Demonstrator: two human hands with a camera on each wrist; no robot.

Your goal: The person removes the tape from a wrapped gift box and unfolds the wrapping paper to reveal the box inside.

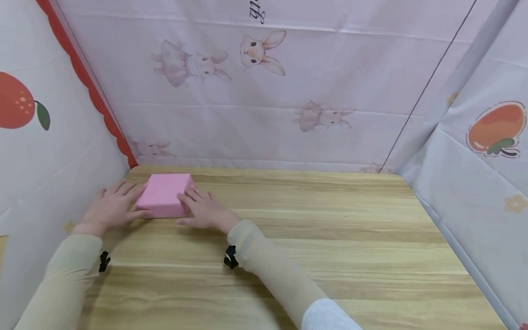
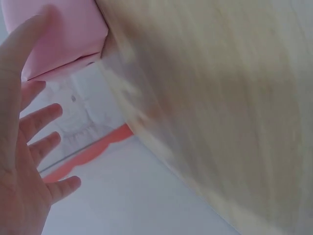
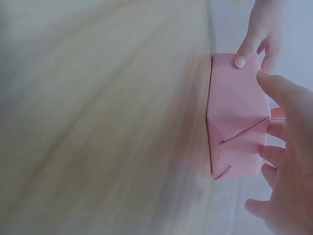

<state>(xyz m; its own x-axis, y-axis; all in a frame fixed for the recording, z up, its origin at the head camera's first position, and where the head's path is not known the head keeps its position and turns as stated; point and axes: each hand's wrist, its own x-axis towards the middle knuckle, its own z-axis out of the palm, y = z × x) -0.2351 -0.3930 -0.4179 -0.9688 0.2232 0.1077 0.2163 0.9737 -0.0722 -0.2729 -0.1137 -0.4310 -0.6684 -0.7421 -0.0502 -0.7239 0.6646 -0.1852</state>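
Observation:
A pink paper-wrapped box (image 1: pixel 164 195) sits at the back left of the wooden table, folded paper flaps showing on its end in the right wrist view. At its left side is my left hand (image 1: pixel 113 206), fingers spread and fairly straight. The left thumb (image 2: pixel 29 36) lies against the front face of the box in the left wrist view. My right hand (image 1: pixel 206 211) is at the right side, its extended fingertips right at the folded end. In the right wrist view the right thumb (image 3: pixel 279 88) overlaps the box's upper edge.
The wooden table (image 1: pixel 330 238) stretches to the right and toward me. Fabric with rabbit prints (image 1: pixel 255 91) hangs behind it. Fruit-printed cloths stand at the left (image 1: pixel 53 151) and right (image 1: pixel 466 183). Each sleeve carries a black wrist mount.

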